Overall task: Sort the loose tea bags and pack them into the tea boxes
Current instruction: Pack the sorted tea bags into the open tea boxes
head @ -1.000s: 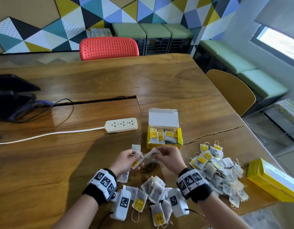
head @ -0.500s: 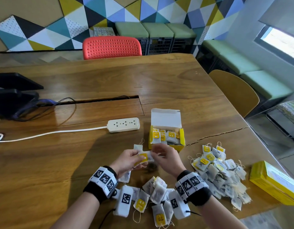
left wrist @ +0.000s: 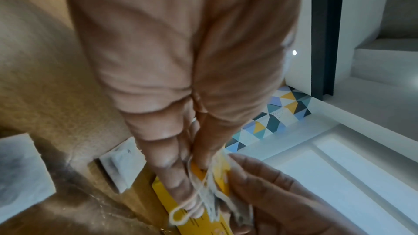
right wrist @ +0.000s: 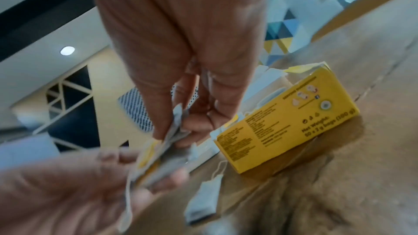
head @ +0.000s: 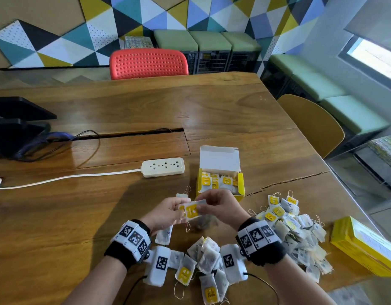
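Across a glossy, wood-grained worktop (head: 212, 111) backed by a wall of coloured triangles, a red perforated chair (head: 148, 63) stands at the far edge. Left hand (head: 166, 213) and right hand (head: 221, 208) each have their grip pinched on one small stack of tea bags (head: 191, 210), soft paper sachets with yellow tags, held just before the open yellow cardboard box (head: 219, 183). Loose tea bags (head: 295, 234) lie heaped at right beside a closed yellow box (head: 366, 245); a white power strip (head: 163, 167) lies left.
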